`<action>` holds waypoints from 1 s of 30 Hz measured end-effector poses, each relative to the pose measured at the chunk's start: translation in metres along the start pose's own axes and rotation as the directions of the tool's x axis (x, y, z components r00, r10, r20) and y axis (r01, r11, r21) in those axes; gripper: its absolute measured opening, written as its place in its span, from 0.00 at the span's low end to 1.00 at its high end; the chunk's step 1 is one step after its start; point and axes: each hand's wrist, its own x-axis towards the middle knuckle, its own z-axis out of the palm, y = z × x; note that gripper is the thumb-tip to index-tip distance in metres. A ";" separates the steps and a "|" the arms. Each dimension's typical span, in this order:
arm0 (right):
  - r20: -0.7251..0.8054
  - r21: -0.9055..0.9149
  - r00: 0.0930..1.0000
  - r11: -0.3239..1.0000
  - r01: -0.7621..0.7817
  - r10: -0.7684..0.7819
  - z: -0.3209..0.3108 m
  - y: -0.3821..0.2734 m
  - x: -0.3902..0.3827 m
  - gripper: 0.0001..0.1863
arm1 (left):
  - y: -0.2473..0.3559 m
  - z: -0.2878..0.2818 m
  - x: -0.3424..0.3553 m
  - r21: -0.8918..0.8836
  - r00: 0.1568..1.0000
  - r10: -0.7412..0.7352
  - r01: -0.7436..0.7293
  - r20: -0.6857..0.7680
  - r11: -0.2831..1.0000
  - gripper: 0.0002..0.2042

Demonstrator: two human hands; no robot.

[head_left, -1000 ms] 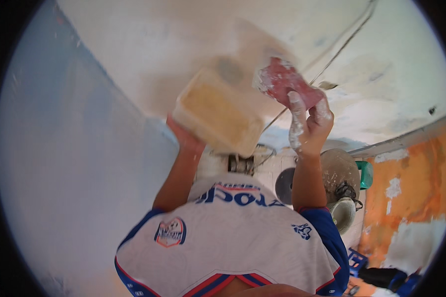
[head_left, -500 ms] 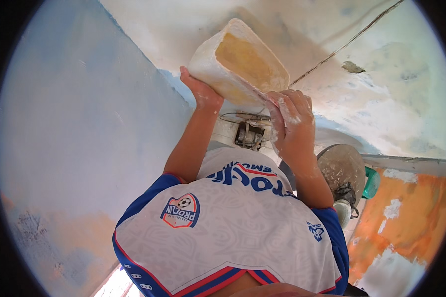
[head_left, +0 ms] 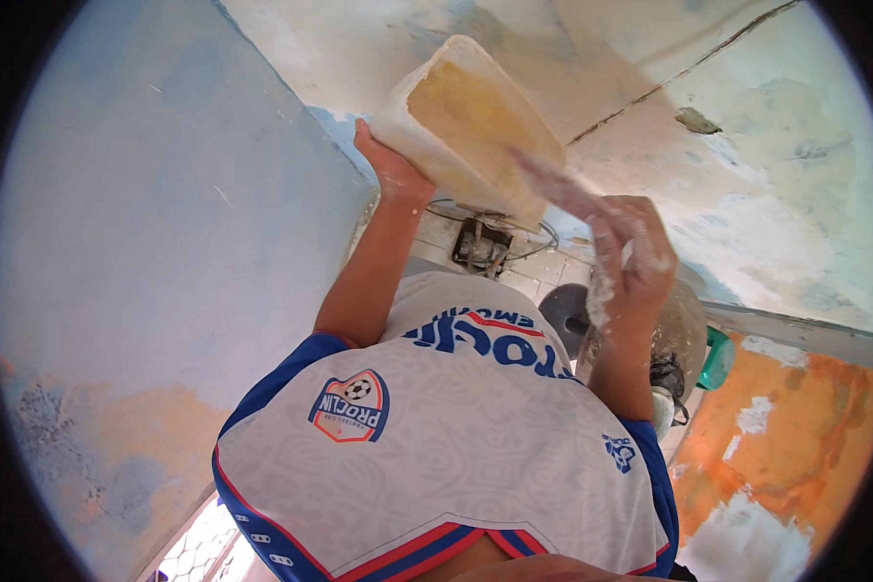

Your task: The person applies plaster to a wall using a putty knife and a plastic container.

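Observation:
My left hand [head_left: 398,170] grips a white, boxy plastic container [head_left: 398,121] from its left side, the thumb sticking up along the wall. The container is tilted, its opening facing me. Its inner surface [head_left: 466,102] looks yellowish and smeared. At the container's right side is my right hand [head_left: 640,247], dusted with white residue. One or more of its fingers stretch toward the opening, blurred by motion. I make out no tool in this hand.
A light blue wall [head_left: 165,213] rises on the left, a patchy, cracked wall [head_left: 747,126] ahead. Below the container is a dirty, box-like device [head_left: 480,247] with a cable. To the right are a round, splattered surface [head_left: 684,315], a green plastic item [head_left: 716,359] and an orange wall [head_left: 795,417].
My right hand has let go of the container's rim and moved right and down, its fingers now reaching out. The left hand still holds the container in nearly the same place.

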 end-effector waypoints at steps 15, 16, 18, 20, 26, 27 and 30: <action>-0.033 0.092 0.968 0.965 -0.244 0.248 -0.005 0.042 0.004 0.15 | -0.012 -0.004 -0.024 0.260 0.968 -0.216 0.177 0.130 0.949 0.42; -0.051 0.072 0.969 0.969 -0.237 0.240 -0.009 0.047 0.000 0.15 | -0.011 -0.005 -0.025 0.298 0.968 -0.218 0.173 0.127 0.939 0.42; -0.109 0.084 0.955 0.959 -0.269 0.277 -0.018 0.053 -0.005 0.15 | -0.010 -0.010 -0.024 0.269 0.966 -0.236 0.201 0.104 0.942 0.42; -0.171 0.113 0.925 0.939 -0.324 0.340 -0.033 0.055 -0.009 0.14 | -0.013 -0.016 -0.021 0.130 0.956 -0.284 0.273 0.078 0.953 0.41; -0.217 0.089 0.975 0.994 0.059 -0.038 -0.066 0.062 -0.011 0.13 | -0.010 -0.023 -0.025 0.096 0.977 -0.204 0.198 0.058 0.975 0.40; -0.157 -0.028 0.967 0.980 0.197 -0.199 -0.067 0.063 -0.011 0.13 | -0.013 -0.032 -0.023 0.032 0.968 -0.187 0.184 0.170 0.982 0.39; -0.070 -0.118 0.962 0.959 0.256 -0.266 -0.070 0.052 -0.016 0.14 | -0.017 -0.065 -0.005 -0.168 0.902 -0.164 0.248 0.399 0.954 0.37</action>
